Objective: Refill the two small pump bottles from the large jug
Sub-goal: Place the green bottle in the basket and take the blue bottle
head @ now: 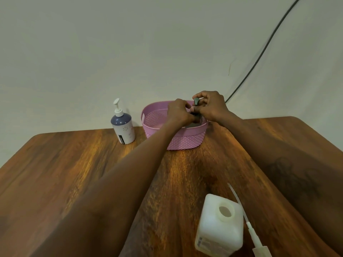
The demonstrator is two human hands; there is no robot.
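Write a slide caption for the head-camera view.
Both hands, left and right, grip a dark pump top over the pink basket.

A plain pale wall [130, 43], greenish-grey in tone, fills the upper half of the view and is evenly, softly lit. A dark cable [263, 47] is seen running diagonally down it from the upper right corner towards the table's far edge. A small thin mark [229, 68] is visible on the wall to the left of the cable. Below, a wooden table [74, 164] with rounded corners is set against the wall; its reddish-brown grain is strongly figured, and a warm sheen is reflected along its middle.
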